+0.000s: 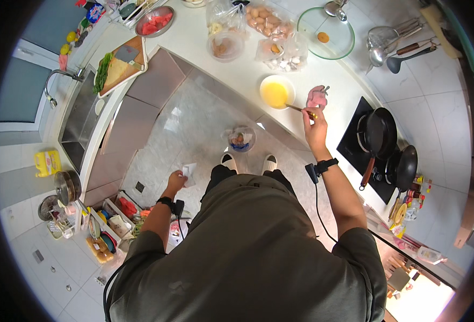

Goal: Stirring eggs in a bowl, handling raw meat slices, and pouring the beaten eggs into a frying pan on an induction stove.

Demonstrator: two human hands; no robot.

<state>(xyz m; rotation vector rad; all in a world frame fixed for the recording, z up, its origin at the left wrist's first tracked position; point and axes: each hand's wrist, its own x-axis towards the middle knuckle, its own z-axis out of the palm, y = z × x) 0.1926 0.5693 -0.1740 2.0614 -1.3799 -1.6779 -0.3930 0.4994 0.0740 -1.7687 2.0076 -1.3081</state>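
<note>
My right hand grips a pair of dark chopsticks with gold ends. Their tips reach into a white bowl of yellow beaten egg near the counter's edge. Just beyond the hand, a pink cloth lies on the countertop, touching or close to my fingers. Down at my left side, over the floor, my left hand is closed on a white thing, which looks like folded paper or a packet; what it is cannot be made out.
Bagged eggs, a plastic tub and a glass lid occupy the far counter. Two black pans sit on the hob at right. A cleaver rests on a cutting board. Near my feet stands a clear bin.
</note>
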